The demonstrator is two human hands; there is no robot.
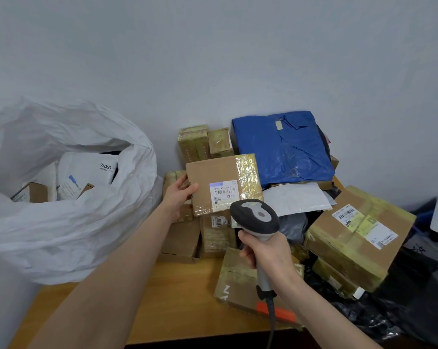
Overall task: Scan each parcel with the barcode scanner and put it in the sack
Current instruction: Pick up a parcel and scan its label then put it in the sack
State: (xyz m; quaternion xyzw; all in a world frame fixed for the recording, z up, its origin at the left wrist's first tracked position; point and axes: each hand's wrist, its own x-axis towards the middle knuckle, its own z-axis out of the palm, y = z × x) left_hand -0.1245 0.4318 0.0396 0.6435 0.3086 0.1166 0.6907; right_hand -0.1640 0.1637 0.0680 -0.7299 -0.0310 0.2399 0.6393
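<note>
My left hand [179, 195] grips the left edge of a flat brown cardboard parcel [213, 176] and holds it above the pile, its white barcode label facing me. My right hand [268, 250] grips the handle of the grey and white barcode scanner [254, 216], whose head sits just below and in front of that label. The big white sack [69, 222] stands open at the left, with several parcels inside it.
A pile of parcels covers the wooden table [167, 298]: a blue plastic bag [283, 147] at the back, a large taped box [356, 238] at the right, small boxes [182, 240] under the held parcel, black bags [414, 285] at far right. A grey wall rises behind.
</note>
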